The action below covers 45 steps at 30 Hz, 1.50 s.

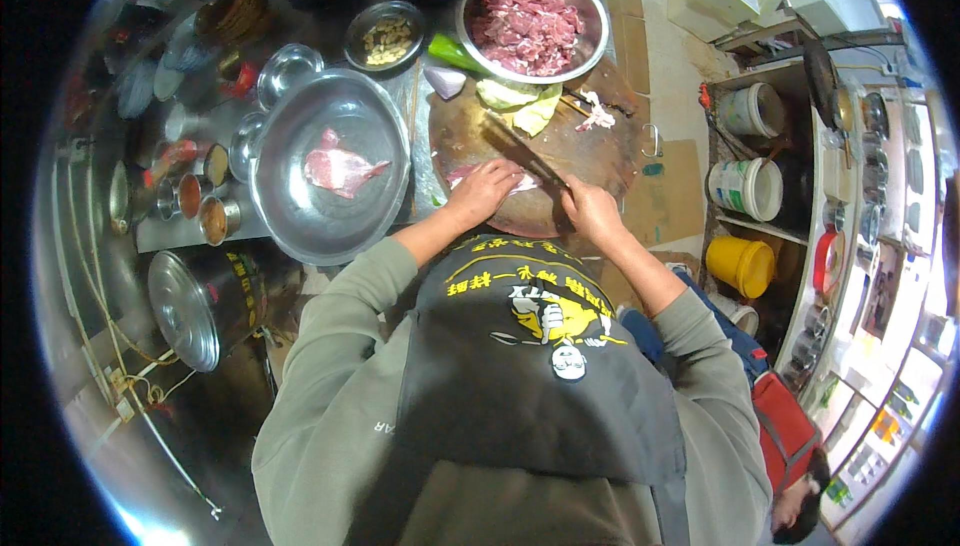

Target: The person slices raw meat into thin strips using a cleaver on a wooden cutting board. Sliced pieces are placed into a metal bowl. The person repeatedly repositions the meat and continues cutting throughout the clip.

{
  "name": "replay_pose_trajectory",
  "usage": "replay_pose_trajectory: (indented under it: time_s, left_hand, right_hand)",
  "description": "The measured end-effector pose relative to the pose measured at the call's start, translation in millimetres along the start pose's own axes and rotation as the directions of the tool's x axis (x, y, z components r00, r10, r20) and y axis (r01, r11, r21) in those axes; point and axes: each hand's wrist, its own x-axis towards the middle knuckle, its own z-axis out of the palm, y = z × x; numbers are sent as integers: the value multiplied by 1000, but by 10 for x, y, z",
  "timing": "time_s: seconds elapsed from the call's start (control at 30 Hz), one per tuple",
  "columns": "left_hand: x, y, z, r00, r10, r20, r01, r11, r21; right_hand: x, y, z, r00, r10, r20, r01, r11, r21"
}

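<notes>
A cleaver (523, 148) is gripped at its handle by my right hand (592, 210), its blade slanting up and left over a round wooden chopping board (607, 144). My left hand (486, 189) presses on a piece of raw meat (528, 183) at the board's near side, beside the blade. Cabbage leaves (534, 112), a shallot or onion piece (445, 83) and white-pink trimmings (598, 113) lie farther back. A steel bowl (465, 35) of sliced raw meat (529, 26) stands at the board's far edge. Left of the board, a large metal basin (289, 171) holds one raw meat piece (343, 165).
A small bowl (351, 39) holds pale cloves or slices. Metal cups (219, 220) with seasonings stand at the left. A lidded pot (184, 311) is at the lower left. Shelves with buckets (746, 189) line the right. Another person in red (787, 422) is at the lower right.
</notes>
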Motion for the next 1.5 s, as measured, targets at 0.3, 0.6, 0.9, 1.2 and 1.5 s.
replay_pose_trajectory:
  time_s: [0.3,0.6,0.9,1.2,1.5]
  left_hand:
    - [-53,-44,5,998,17,-63,-17,1000,1]
    - [-24,5,-35,999,35,-24,-35,999,-10]
    - [-147,-29,-75,997,-38,-73,43,996,74]
    - [-106,-48,-41,997,-42,-71,41,999,-18]
    - [-175,-99,-24,991,-35,-133,30,999,-39]
  right_hand:
    - [-644,-36,-387,994,-68,86,76,993,-92]
    - [376,-328,209,967,-190,-172,203,977,64]
    - [-504,-183,-476,990,-61,125,72,993,-89]
    - [223,-208,98,992,-123,-11,123,992,4]
    - [-538,-209,-430,990,-53,129,62,996,-63]
